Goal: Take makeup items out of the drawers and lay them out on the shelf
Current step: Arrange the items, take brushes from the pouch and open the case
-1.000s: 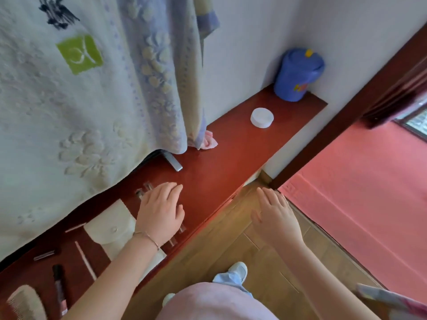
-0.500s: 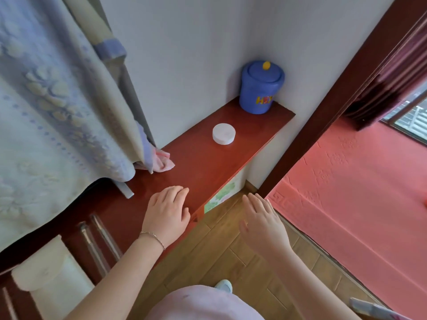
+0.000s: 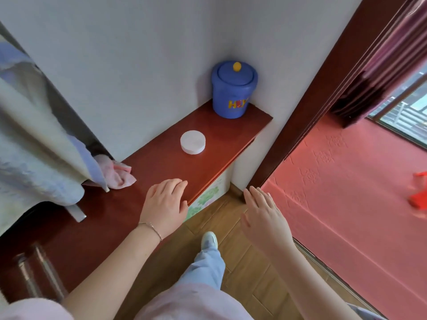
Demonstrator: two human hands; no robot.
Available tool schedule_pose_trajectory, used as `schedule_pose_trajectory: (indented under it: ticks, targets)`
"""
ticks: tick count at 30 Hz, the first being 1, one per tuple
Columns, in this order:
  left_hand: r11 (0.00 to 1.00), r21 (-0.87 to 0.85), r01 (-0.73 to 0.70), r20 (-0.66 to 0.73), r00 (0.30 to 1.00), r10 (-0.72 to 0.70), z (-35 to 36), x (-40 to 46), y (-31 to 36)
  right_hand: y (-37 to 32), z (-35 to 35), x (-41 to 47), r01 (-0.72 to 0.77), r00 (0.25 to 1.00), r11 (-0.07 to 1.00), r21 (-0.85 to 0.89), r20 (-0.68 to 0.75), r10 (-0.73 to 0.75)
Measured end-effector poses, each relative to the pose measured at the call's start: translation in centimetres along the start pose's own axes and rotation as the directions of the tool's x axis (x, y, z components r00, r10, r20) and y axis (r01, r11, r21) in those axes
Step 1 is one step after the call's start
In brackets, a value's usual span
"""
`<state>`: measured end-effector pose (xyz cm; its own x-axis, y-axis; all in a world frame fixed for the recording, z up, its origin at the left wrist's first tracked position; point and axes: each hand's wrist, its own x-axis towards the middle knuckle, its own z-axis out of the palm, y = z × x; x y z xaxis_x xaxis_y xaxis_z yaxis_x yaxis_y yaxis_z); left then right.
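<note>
1. Blur hid the clear tubes [image 3: 39, 271] at the shelf's lower-left end; what they were could not be told.
2. Hanging blanket [image 3: 34, 144] covered the shelf's far left, with a pink cloth [image 3: 117, 174] poking out beneath it.
3. The blue lidded jar [image 3: 233, 88] in the corner bore yellow lettering, "HE" legible, the rest unclear.
4. The white round case [image 3: 193, 142] lay on the red shelf [image 3: 161, 162], between jar and hands, label-free on top.
5. The left hand [image 3: 165, 206] was flat, fingers straight, over the shelf's front edge, holding nothing.
6. The right hand [image 3: 265, 218] hovered spread wide above the wooden floor [image 3: 245, 262], holding nothing.
7. No drawers could be made out; a floral panel [image 3: 205, 199] showed under the shelf.
</note>
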<state>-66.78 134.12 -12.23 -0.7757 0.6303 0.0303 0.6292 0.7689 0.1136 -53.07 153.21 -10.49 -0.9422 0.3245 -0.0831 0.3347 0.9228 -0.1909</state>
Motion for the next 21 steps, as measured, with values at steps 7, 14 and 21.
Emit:
schedule_pose_trajectory:
  ticks: [7,14,21]
  targets:
    - [0.997,-0.046,0.059,-0.028,0.998,-0.060,1.1,5.4,0.2,1.8,-0.3,6.8,0.120,0.989,0.990,-0.074,0.091,-0.113]
    - [0.976,-0.070,0.207,-0.063,0.975,-0.212,1.8,9.7,-1.3,1.4,-1.4,16.0,0.330,0.936,0.941,-0.079,0.156,-0.315]
    - [0.955,-0.055,0.292,-0.059,0.954,-0.295,2.0,11.3,-2.3,-1.0,-0.9,22.2,0.467,0.875,0.878,-0.099,0.193,-0.444]
